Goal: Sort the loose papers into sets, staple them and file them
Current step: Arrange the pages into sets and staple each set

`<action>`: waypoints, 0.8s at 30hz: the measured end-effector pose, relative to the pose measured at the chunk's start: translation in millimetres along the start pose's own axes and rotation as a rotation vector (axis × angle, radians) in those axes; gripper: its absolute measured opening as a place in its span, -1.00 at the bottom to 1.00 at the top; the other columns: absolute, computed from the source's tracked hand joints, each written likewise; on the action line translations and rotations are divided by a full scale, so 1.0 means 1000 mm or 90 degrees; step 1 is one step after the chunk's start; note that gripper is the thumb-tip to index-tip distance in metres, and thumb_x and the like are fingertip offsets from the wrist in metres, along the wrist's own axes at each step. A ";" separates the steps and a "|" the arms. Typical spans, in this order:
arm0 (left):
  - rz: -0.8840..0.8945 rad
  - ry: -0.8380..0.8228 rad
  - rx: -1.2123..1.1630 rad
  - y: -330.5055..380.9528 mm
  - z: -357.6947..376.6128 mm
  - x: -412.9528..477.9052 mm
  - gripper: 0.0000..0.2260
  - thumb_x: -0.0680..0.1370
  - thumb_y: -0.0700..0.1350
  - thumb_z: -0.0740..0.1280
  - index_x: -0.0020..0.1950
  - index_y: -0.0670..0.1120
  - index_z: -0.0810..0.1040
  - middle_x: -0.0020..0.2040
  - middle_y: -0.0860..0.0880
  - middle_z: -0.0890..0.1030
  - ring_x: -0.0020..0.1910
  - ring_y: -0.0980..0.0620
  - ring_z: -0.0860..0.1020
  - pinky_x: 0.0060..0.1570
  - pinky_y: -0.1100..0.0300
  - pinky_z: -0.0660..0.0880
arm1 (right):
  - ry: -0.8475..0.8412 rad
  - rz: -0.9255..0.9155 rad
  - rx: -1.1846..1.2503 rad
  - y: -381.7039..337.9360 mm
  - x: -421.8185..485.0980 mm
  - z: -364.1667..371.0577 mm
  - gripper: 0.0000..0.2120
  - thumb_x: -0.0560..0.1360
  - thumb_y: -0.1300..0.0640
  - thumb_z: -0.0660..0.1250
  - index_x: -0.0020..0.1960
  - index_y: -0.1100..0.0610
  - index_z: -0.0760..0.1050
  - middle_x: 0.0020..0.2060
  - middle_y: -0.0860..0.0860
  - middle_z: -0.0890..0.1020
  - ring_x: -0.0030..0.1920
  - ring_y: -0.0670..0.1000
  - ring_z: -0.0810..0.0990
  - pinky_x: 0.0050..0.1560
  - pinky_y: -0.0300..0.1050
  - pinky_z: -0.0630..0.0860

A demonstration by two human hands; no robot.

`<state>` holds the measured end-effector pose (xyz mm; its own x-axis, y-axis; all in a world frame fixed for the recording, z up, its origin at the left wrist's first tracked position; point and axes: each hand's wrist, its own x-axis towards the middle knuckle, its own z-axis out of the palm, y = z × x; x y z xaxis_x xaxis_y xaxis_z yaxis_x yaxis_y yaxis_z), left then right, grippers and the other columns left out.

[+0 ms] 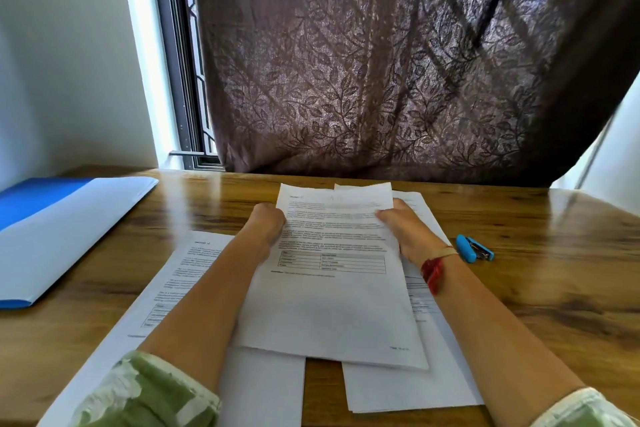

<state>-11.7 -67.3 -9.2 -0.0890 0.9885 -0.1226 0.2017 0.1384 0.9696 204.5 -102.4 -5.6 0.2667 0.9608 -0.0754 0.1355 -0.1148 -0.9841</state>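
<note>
- A sheaf of white printed sheets (332,305) is held just above the brown wooden desk (554,288), clamped at its side edges by the left hand (266,229) and the right hand (405,236); the fingers underneath are hidden.
- More white printed pages (415,388) are spread on the desk below.
- A small blue stapler (472,248) is seen to their right, and a flat blue folder (41,201) at far left.

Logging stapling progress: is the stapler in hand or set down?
Set down: the blue stapler lies on the table beside the right hand, which holds sheets.
</note>
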 end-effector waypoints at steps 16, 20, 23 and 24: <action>0.026 -0.102 0.114 -0.002 0.011 -0.003 -0.70 0.62 -0.15 0.13 0.34 -0.12 0.41 0.14 -0.07 0.58 0.03 -0.07 0.56 -0.08 0.05 0.51 | 0.227 -0.196 -0.403 0.001 -0.010 -0.005 -0.37 0.53 0.16 0.32 0.51 0.09 0.10 0.41 0.15 0.30 0.33 0.17 0.39 0.27 0.03 0.39; 0.081 -0.212 0.173 0.008 0.022 -0.017 -0.78 0.64 -0.13 0.13 0.07 0.01 0.58 0.02 0.02 0.63 0.01 -0.06 0.59 0.09 -0.06 0.49 | 0.200 -0.326 -0.632 -0.007 -0.006 -0.001 -0.54 0.60 0.04 0.19 0.46 0.10 0.25 0.45 0.11 0.27 0.43 0.13 0.27 0.45 0.13 0.18; 0.092 -0.240 0.201 0.014 0.029 -0.029 -0.80 0.66 -0.14 0.13 -0.02 0.04 0.52 -0.08 0.07 0.59 -0.09 0.02 0.57 -0.16 0.11 0.45 | 0.045 -0.322 -0.638 -0.008 -0.005 0.016 -0.58 0.65 0.04 0.06 0.48 0.09 0.24 0.43 0.07 0.34 0.43 0.08 0.29 0.48 0.14 0.08; 0.092 -0.236 0.207 0.015 0.031 -0.032 -0.80 0.66 -0.13 0.12 -0.04 0.06 0.50 -0.10 0.08 0.58 -0.12 0.03 0.56 -0.23 0.15 0.42 | 0.017 -0.325 -0.642 -0.007 -0.005 0.021 -0.58 0.65 0.04 0.04 0.49 0.09 0.22 0.43 0.06 0.36 0.42 0.07 0.30 0.48 0.12 0.10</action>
<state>24.2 -95.0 2.3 0.3026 0.9460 -0.1162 0.4841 -0.0475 0.8737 182.6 -101.1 -2.1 -0.0216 0.9495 0.3129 0.9392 0.1265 -0.3193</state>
